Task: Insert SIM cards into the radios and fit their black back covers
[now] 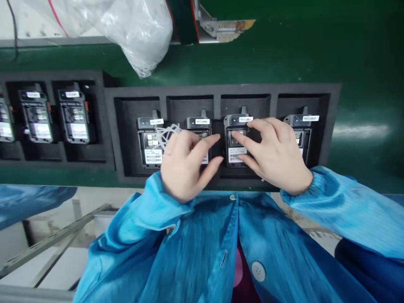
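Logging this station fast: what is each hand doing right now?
Left hand: loosely curled, holding white plastic bits.
Right hand: open, fingers resting on the third device in the foam tray.

From my feed the light is even and fairly bright, coming from overhead. A pale glare streak lies on the green belt point(360, 130) right of the black tray point(331, 126). My view bends at the edges, and both hands look slightly motion-blurred over that tray.

Shiny blue button-front coat, elastic cuffs
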The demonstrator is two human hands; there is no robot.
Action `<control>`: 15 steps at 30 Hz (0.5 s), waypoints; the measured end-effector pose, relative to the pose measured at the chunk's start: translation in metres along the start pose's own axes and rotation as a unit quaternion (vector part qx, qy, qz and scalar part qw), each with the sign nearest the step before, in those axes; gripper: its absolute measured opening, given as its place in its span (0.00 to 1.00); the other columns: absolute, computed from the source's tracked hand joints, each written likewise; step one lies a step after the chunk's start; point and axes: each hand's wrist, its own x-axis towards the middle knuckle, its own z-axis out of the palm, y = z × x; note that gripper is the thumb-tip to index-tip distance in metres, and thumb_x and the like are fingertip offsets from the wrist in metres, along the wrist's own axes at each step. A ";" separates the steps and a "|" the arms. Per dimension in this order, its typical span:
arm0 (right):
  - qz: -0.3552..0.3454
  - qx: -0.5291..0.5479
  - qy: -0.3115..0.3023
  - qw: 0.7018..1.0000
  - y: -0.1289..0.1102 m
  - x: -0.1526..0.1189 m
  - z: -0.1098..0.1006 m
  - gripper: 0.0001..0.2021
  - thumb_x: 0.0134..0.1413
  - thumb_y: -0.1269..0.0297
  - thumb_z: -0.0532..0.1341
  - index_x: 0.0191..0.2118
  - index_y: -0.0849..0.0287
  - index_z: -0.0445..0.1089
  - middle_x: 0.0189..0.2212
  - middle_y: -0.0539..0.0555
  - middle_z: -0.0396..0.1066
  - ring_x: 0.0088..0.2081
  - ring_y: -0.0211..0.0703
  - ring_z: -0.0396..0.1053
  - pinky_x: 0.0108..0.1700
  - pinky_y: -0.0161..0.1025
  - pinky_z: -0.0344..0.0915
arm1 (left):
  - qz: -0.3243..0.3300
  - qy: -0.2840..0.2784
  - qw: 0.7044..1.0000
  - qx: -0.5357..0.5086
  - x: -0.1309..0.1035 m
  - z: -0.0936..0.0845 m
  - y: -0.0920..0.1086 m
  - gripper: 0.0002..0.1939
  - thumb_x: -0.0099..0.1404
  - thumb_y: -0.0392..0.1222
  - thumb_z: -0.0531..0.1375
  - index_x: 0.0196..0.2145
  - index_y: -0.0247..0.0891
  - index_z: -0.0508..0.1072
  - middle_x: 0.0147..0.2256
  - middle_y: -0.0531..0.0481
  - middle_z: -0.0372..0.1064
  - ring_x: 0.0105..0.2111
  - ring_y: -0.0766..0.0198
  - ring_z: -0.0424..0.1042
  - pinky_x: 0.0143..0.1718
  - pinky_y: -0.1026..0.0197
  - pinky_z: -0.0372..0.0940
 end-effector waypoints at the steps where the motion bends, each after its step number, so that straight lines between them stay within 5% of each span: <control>1: -0.004 -0.003 0.000 1.000 -0.001 0.001 0.000 0.25 0.60 0.54 0.59 0.61 0.54 0.63 0.57 0.63 0.58 0.58 0.60 0.56 0.58 0.54 0.58 | -0.031 0.007 0.996 -0.081 -0.005 -0.005 -0.002 0.20 0.66 0.45 0.59 0.53 0.34 0.74 0.35 0.44 0.62 0.36 0.59 0.62 0.39 0.55 0.60; 4: -0.007 -0.001 0.002 1.000 -0.001 0.002 0.000 0.25 0.60 0.54 0.60 0.61 0.54 0.64 0.58 0.63 0.58 0.59 0.60 0.56 0.58 0.55 0.57 | -0.115 0.031 0.916 -0.384 -0.018 -0.012 -0.006 0.15 0.66 0.43 0.57 0.48 0.38 0.76 0.32 0.48 0.59 0.34 0.63 0.60 0.36 0.59 0.59; 8: -0.019 0.013 0.012 1.000 -0.004 0.000 -0.001 0.24 0.60 0.52 0.59 0.60 0.55 0.65 0.57 0.63 0.59 0.58 0.60 0.56 0.58 0.56 0.58 | -0.173 0.039 0.667 -0.723 -0.026 -0.003 -0.005 0.16 0.64 0.43 0.57 0.49 0.44 0.75 0.34 0.49 0.55 0.33 0.67 0.58 0.33 0.63 0.60; 10: -0.019 0.014 0.000 1.000 -0.006 0.000 -0.005 0.24 0.61 0.53 0.59 0.59 0.56 0.66 0.57 0.63 0.60 0.58 0.61 0.56 0.58 0.57 0.59 | -0.187 0.023 0.578 -0.794 -0.026 0.002 -0.003 0.18 0.62 0.41 0.58 0.50 0.47 0.74 0.36 0.50 0.55 0.33 0.69 0.59 0.34 0.64 0.62; 12: -0.007 0.018 0.015 1.000 -0.008 0.002 -0.013 0.23 0.59 0.54 0.60 0.58 0.58 0.68 0.57 0.64 0.60 0.58 0.63 0.57 0.58 0.58 0.59 | -0.188 0.008 0.530 -0.827 -0.025 0.005 -0.002 0.19 0.62 0.40 0.58 0.50 0.49 0.74 0.36 0.51 0.55 0.31 0.70 0.59 0.33 0.66 0.63; 15: 0.020 0.034 0.074 0.996 -0.011 0.008 -0.030 0.21 0.58 0.57 0.61 0.54 0.60 0.70 0.56 0.63 0.62 0.57 0.63 0.59 0.60 0.59 0.57 | -0.180 -0.004 0.504 -0.845 -0.027 0.003 -0.002 0.19 0.61 0.39 0.58 0.50 0.50 0.74 0.34 0.52 0.54 0.28 0.72 0.57 0.29 0.68 0.61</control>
